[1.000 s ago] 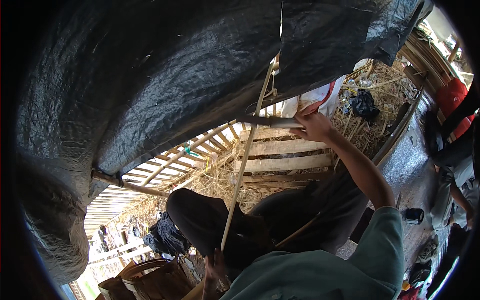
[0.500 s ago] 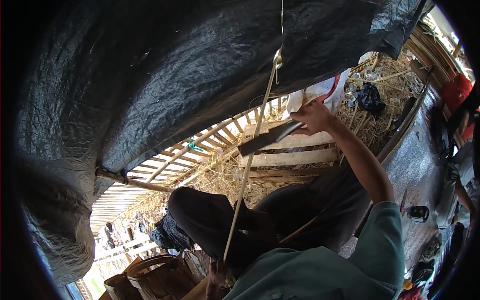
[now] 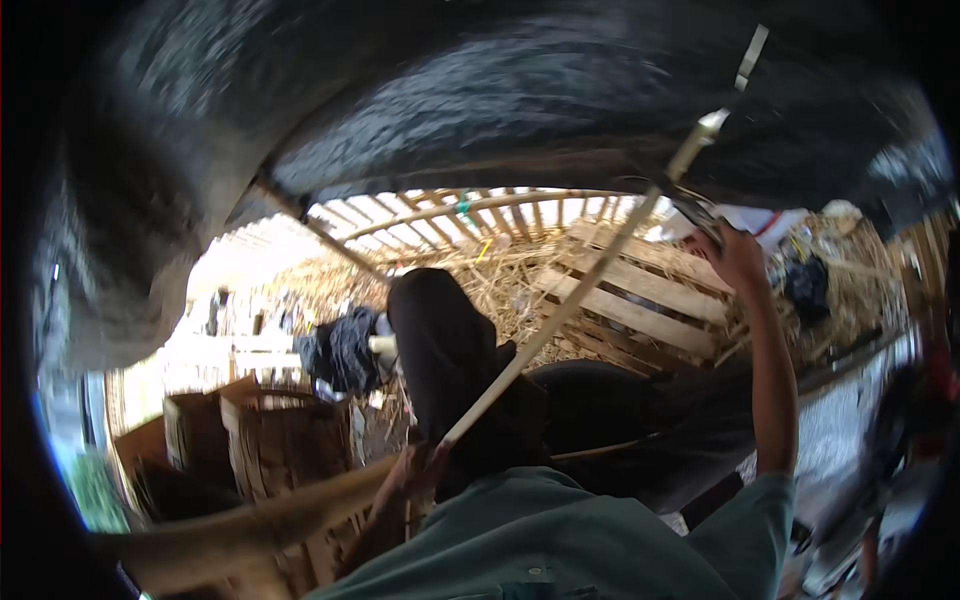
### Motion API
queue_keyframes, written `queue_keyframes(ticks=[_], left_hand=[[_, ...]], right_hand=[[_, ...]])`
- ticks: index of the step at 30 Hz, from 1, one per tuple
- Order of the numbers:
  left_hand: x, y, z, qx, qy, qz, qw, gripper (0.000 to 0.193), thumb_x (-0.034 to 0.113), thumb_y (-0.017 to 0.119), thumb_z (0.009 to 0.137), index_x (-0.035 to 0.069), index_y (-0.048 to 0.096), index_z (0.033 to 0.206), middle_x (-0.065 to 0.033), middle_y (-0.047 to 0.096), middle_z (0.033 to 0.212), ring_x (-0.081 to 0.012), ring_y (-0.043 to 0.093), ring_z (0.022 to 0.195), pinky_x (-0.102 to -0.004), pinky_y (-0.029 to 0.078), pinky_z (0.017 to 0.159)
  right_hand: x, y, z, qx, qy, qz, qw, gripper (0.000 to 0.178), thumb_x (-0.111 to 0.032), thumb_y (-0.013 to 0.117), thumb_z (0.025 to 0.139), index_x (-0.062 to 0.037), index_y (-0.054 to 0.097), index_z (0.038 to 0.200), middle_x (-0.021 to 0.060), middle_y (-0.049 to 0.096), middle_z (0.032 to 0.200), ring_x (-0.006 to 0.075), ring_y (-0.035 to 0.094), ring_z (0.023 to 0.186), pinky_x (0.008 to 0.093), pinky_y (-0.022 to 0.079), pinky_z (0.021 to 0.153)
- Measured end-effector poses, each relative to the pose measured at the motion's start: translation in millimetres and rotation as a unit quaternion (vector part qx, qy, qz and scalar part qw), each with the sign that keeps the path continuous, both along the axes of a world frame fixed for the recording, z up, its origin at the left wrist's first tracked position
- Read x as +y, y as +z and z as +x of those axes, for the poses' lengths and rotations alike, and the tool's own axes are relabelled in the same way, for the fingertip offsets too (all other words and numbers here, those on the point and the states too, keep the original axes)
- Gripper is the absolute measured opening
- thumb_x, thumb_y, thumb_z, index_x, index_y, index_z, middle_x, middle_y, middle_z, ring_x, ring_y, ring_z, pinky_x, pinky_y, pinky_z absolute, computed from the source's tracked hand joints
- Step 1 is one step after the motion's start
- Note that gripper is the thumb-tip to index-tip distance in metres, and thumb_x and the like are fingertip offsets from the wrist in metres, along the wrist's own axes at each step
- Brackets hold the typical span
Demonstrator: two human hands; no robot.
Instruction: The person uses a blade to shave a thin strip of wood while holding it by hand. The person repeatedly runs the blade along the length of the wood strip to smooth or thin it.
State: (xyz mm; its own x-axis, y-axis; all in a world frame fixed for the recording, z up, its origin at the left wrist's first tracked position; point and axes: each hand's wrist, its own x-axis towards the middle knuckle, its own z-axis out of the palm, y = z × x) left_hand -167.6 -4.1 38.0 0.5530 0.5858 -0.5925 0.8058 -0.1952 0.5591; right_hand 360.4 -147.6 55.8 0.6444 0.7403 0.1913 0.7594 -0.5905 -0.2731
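A long pale bamboo strip [image 3: 560,318] slants from low centre up to the right. My left hand [image 3: 408,470] is closed around its lower end, partly in shadow by my knee. With my right arm stretched out, my right hand [image 3: 735,256] grips a broad dark-bladed knife [image 3: 690,207]. Its blade meets or crosses the strip close to the far end; the exact contact is blurred. Past the blade, a light patch and a thin narrow tip of the strip stand out against black sheeting.
Black plastic sheeting [image 3: 480,110] hangs across the top. A bamboo slat fence [image 3: 480,215], dry straw and wooden planks [image 3: 640,315] lie beyond my knees. Woven brown baskets [image 3: 285,440] and a thick bamboo pole [image 3: 250,525] are at lower left; black plastic bundles [image 3: 345,350] lie around.
The view has turned. The strip leans further to the right, and the knife in my right hand has moved up along it toward the far end. Both hands keep their grip.
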Motion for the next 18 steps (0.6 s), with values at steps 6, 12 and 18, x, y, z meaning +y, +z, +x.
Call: queue_keyframes(ticks=[6,12,18], left_hand=[[-32.9,36.6,64.0,-0.125,-0.045,0.283,0.95,0.033,0.037,0.057,0.082,0.005,0.052,0.084,-0.0156,0.058,0.065,-0.035,0.058,0.061,-0.0446,0.044,0.051],[-45.5,70.0,108.3,-0.136,0.074,0.331,0.931,0.04,0.042,0.059,0.079,0.003,0.048,0.083,-0.0147,0.057,0.061,-0.0355,0.058,0.058,-0.0447,0.044,0.05],[-46.0,65.9,110.4,-0.128,0.049,0.381,0.914,0.044,0.043,0.059,0.079,0.0,0.052,0.078,-0.0141,0.056,0.058,-0.0331,0.057,0.053,-0.0435,0.044,0.048]], right_hand=[[-27.6,-23.7,24.1,0.043,0.059,0.055,0.996,0.045,-0.036,0.045,0.092,0.0024,0.049,0.115,0.0267,0.056,0.103,0.0419,0.054,0.096,0.0426,0.042,0.076],[-11.1,-34.3,34.4,0.051,0.117,0.026,0.991,0.047,-0.038,0.046,0.091,0.0028,0.051,0.114,0.0271,0.057,0.1,0.0394,0.057,0.092,0.0409,0.043,0.073],[16.7,-26.8,-29.3,0.031,0.101,0.101,0.989,0.045,-0.039,0.049,0.09,0.0057,0.053,0.09,0.0179,0.054,0.068,0.0257,0.05,0.058,0.0373,0.039,0.056]])
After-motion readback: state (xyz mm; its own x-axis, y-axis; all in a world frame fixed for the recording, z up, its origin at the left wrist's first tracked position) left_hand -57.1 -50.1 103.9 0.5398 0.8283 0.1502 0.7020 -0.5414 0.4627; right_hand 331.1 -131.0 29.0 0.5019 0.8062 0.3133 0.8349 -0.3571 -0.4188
